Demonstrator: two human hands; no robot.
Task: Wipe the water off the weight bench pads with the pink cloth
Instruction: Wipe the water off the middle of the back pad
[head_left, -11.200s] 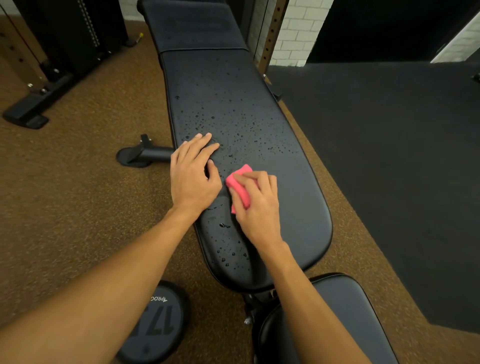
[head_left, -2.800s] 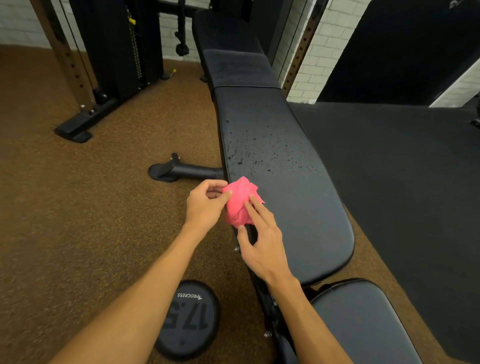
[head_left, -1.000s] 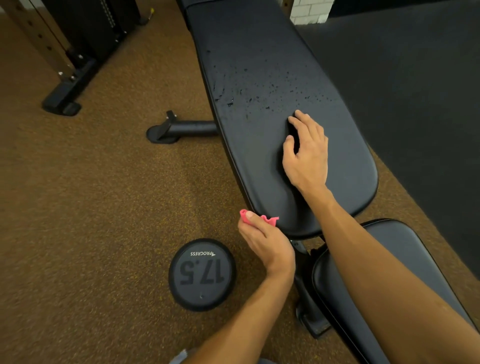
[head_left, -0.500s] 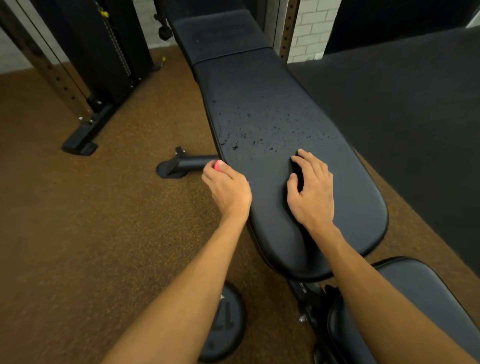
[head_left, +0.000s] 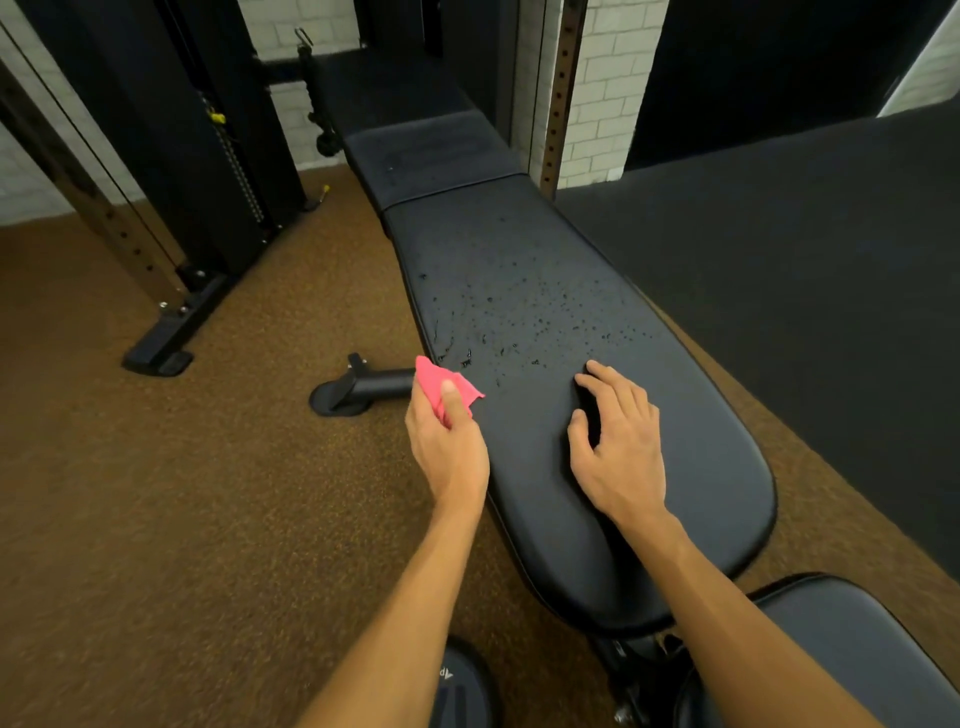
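The long black bench pad (head_left: 545, 457) runs away from me, with water droplets scattered over its middle and far part; its near part looks dry. My left hand (head_left: 449, 447) pinches the pink cloth (head_left: 440, 384) at the pad's left edge, right by the nearest droplets. My right hand (head_left: 615, 441) rests flat on the dry near part of the pad, fingers spread. A shorter far pad (head_left: 431, 156) lies beyond a seam. Another pad (head_left: 841, 654) shows at the bottom right.
The bench's black foot bar (head_left: 358, 387) sticks out left on the brown floor. A round weight plate (head_left: 457, 691) lies at the bottom edge. A black cable machine (head_left: 208, 171) stands at the back left. Dark matting (head_left: 805, 270) covers the right.
My left hand has lifted the pink cloth forward along the pad's left edge, and more of it shows above my fingers. The right hand stays on the pad.
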